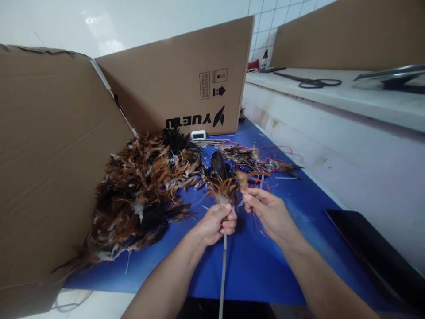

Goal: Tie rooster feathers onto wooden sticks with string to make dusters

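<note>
My left hand (217, 222) is closed around a thin pale stick (222, 270) that carries a tuft of brown and black feathers (222, 188) at its top. The stick runs down toward me past the sheet's edge. My right hand (265, 208) pinches a small orange-brown feather (245, 178) between thumb and fingers, held right beside the tuft. A red thread (257, 223) trails under the right hand. A large heap of brown, orange and black feathers (142, 195) lies to the left on the blue sheet (255, 261).
Cardboard walls stand at the left (49, 155) and at the back (179, 79). A small white device (198, 134) sits by the back wall. Loose feathers and red threads (275, 161) lie beyond the hands. A dark flat panel (372, 248) lies right. Scissors (314, 82) rest on the white ledge.
</note>
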Tool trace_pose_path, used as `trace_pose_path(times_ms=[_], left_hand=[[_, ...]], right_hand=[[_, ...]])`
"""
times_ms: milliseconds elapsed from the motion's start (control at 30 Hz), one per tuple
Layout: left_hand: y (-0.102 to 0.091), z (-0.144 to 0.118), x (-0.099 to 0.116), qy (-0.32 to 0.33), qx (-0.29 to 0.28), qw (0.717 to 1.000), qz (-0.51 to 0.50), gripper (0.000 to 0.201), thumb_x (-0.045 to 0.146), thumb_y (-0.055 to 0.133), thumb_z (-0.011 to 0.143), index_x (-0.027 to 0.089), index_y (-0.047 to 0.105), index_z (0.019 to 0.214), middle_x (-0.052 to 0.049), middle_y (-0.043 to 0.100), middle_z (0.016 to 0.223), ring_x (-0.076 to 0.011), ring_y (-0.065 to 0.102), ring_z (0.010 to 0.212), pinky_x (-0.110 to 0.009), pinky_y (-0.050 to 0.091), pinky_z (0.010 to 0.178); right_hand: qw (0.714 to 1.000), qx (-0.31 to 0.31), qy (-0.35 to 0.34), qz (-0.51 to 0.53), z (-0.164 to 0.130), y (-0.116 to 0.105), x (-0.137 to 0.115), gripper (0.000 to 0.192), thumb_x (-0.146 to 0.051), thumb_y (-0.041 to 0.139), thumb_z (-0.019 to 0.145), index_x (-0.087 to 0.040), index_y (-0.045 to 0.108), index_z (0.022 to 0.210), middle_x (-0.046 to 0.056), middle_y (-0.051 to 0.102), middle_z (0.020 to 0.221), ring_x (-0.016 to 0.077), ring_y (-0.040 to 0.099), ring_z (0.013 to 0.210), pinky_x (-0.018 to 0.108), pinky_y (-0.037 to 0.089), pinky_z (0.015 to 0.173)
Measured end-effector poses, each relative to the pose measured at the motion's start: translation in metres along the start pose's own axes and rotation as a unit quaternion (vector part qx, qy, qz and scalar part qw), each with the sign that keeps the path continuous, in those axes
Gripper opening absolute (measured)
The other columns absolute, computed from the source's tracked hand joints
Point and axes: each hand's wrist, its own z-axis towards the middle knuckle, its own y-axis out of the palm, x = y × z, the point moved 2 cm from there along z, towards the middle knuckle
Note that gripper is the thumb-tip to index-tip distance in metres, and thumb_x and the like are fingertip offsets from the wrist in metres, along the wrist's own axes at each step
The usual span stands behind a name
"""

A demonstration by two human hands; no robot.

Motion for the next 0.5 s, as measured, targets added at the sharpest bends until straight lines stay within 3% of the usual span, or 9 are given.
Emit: trace_pose_path(times_ms=[233, 500], left_hand=[[-0.0007, -0.0001, 0.0023, 0.021, 0.017, 1.0, -0.004, 0.025, 0.034, 0.058, 0.079, 0.014, 0.043, 0.077, 0.005, 0.033, 0.064, 0.0005, 0.025, 0.044, -0.012, 0.013, 0.038], [-0.0017, 0.0006, 0.0018, 0.032, 0.023, 0.999, 0.006, 0.03, 0.037, 0.061, 0.076, 0.013, 0.042, 0.074, 0.005, 0.033, 0.063, 0.0007, 0.024, 0.043, -0.012, 0.013, 0.037]], right_hand=[[0.988, -0.057, 0.085, 0.115, 0.0006, -0.0033, 0.0029, 0.021, -0.024, 0.073, 0.065, -0.02, 0.065, 0.084, -0.002, 0.057, 0.068, 0.0085, 0.048, 0.057, 0.024, 0.038, 0.054], [0.981, -0.119, 0.12, 0.092, -0.004, 0.0017, -0.0004, 0.01, -0.024, 0.068, 0.071, -0.017, 0.061, 0.072, -0.001, 0.056, 0.066, 0.0085, 0.047, 0.057, 0.023, 0.035, 0.052]])
